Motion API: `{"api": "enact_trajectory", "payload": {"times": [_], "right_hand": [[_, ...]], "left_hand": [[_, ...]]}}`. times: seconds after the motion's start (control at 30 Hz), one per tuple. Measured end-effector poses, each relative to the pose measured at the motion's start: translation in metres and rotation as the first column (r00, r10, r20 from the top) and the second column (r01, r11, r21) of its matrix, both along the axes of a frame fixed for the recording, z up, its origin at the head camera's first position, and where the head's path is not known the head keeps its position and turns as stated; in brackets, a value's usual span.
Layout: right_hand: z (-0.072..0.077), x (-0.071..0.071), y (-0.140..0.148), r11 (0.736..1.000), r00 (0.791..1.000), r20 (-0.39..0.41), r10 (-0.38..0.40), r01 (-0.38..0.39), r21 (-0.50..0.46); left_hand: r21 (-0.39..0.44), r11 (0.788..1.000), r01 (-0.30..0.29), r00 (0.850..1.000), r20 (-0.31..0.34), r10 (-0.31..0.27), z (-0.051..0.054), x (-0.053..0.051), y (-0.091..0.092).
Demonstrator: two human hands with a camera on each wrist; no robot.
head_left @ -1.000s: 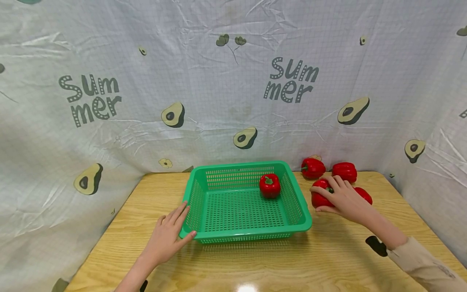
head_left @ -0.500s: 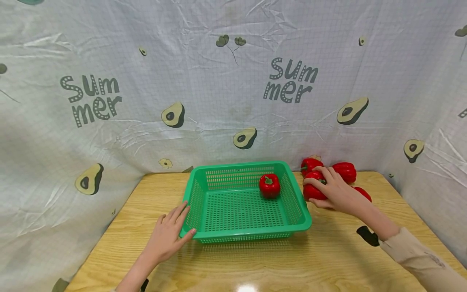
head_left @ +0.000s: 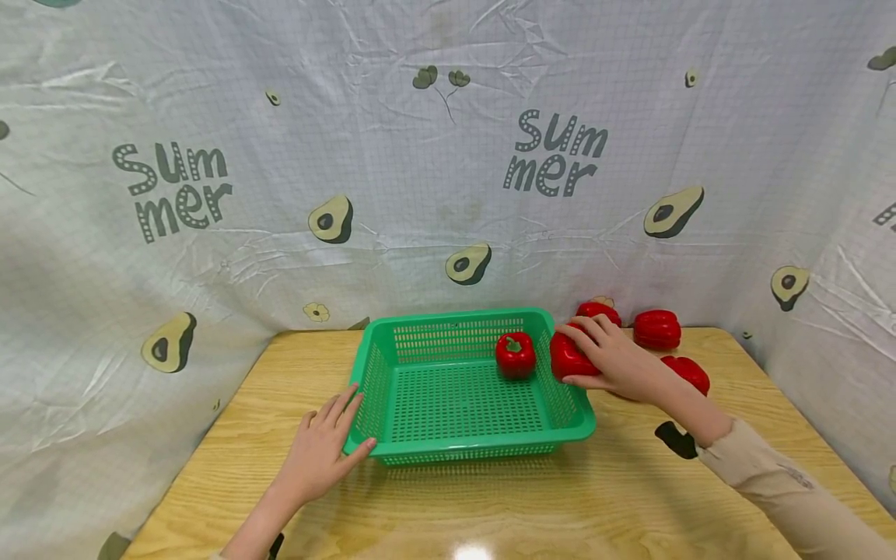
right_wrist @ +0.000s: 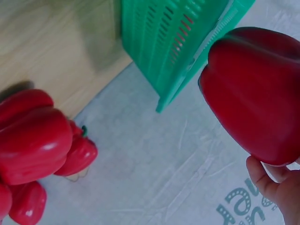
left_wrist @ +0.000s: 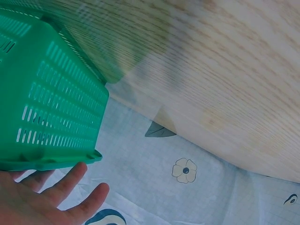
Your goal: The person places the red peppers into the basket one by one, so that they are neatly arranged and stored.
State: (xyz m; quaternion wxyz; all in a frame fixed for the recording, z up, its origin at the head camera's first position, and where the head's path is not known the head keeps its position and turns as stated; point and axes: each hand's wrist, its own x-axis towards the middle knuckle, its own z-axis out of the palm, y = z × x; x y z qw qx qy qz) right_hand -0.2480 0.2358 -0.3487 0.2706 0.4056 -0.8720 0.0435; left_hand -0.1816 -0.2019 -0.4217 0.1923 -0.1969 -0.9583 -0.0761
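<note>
In the head view a green basket (head_left: 462, 449) stands on the table, with one red bell pepper (head_left: 515, 356) inside near its right end. My right hand (head_left: 616, 359) grips another red pepper (head_left: 570, 355) over the basket's right rim; the right wrist view shows that pepper (right_wrist: 258, 93) large, with fingertips at its lower edge. At the basket's left front corner, my left hand (head_left: 318, 451) rests on the rim with fingers spread. The left wrist view shows the left hand's fingers (left_wrist: 70, 183) beside the basket rim (left_wrist: 51, 164).
Several more red peppers lie on the table (head_left: 448, 513) right of the basket: one at the back (head_left: 599, 313), one at the back right (head_left: 656, 330), one nearer the right forearm (head_left: 687, 375). A patterned cloth (head_left: 392, 155) hangs behind the table.
My right hand has moved left with its pepper, from among the other peppers to the basket's right rim. The left hand and the basket have stayed in place.
</note>
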Motion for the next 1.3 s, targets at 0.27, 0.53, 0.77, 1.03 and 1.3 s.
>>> {"api": "enact_trajectory", "payload": {"times": [0.27, 0.53, 0.77, 1.03, 1.3], "right_hand": [[0.003, -0.001, -0.014, 0.998, 0.999, 0.020, -0.031, 0.029, 0.051], [-0.004, -0.014, -0.026, 0.993, 0.997, -0.077, -0.007, 0.016, 0.119], [-0.015, -0.021, -0.033, 0.987, 0.998, -0.065, -0.001, 0.011, 0.158], [-0.032, -0.026, -0.041, 0.979, 0.998, -0.063, 0.022, -0.008, 0.205], [-0.043, -0.030, -0.046, 0.971, 0.999, -0.023, 0.035, -0.028, 0.236]], "left_hand": [[-0.005, 1.000, -0.006, 1.000, 0.013, 0.006, 0.000, -0.001, 0.000], [-0.007, 1.000, -0.001, 1.000, 0.011, 0.001, 0.000, -0.001, 0.000], [-0.003, 1.000, -0.004, 1.000, 0.011, 0.004, 0.000, 0.000, 0.000], [0.003, 1.000, 0.000, 1.000, 0.009, 0.000, -0.001, -0.001, 0.000], [0.005, 1.000, -0.001, 1.000, 0.007, 0.001, -0.002, -0.001, -0.001]]}}
